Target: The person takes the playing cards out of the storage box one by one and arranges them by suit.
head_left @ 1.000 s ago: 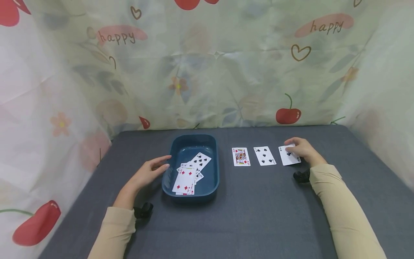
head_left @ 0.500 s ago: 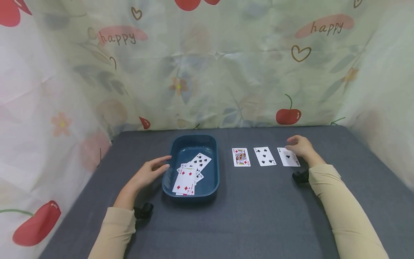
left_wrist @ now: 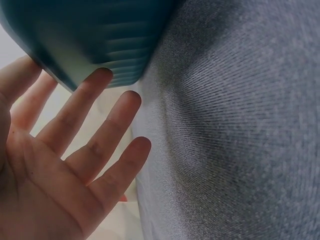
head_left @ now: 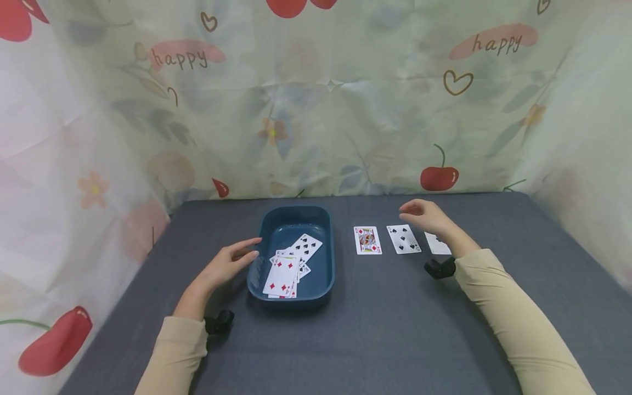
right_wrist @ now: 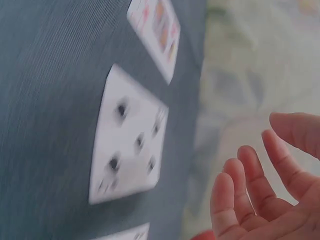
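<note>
At the left rim of a dark blue plastic box (head_left: 322,277), the left hand (head_left: 222,269) spreads its fingers. In the left wrist view its fingertips lie at the outside of the box wall (left_wrist: 90,35); the thumb is partly cut off. Above the row of playing cards hovers the right hand (head_left: 428,218), fingers loosely bent with nothing between them. That row has a king of diamonds (head_left: 367,240), a spade card (head_left: 404,239) and a third card (head_left: 437,246), partly covered by the right hand. The spade card lies flat and apart from the fingers in the right wrist view.
Inside the box, several overlapping playing cards (head_left: 281,275) lie face up, a diamond card on top. Grey cloth (head_left: 375,323) covers the table. A patterned curtain (head_left: 316,137) hangs behind its far edge and at both sides.
The right hand has let go of the third card, a club card, which now lies flat, then risen and moved left over the row. The left hand has stayed at the box.
</note>
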A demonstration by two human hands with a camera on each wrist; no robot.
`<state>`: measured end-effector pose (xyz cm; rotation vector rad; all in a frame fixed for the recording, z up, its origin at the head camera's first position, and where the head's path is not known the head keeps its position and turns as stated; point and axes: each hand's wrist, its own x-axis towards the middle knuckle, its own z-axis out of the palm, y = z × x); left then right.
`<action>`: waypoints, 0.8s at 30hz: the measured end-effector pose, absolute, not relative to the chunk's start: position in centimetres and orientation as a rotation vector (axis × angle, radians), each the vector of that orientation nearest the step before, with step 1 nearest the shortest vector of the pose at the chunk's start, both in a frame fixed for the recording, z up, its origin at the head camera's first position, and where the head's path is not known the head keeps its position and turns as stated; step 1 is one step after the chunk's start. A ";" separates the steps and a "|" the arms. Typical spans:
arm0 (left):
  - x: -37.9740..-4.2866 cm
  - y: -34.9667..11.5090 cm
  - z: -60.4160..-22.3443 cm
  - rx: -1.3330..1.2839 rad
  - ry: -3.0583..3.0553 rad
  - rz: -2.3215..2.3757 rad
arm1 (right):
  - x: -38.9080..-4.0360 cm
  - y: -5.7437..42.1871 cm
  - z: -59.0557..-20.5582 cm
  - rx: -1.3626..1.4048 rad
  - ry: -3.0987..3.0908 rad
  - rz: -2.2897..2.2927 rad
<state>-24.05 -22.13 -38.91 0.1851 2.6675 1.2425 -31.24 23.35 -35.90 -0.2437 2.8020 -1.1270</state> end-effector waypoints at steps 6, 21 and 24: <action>-24.1 -22.1 -39.0 0.178 2.662 1.250 | -30.5 20.5 -34.8 -0.391 2.757 -1.159; -24.2 -22.1 -39.0 0.164 2.647 1.261 | -29.4 14.8 -33.6 -0.629 2.633 -1.247; -24.2 -22.1 -39.0 0.163 2.650 1.258 | -29.3 13.4 -33.3 -0.655 2.611 -1.242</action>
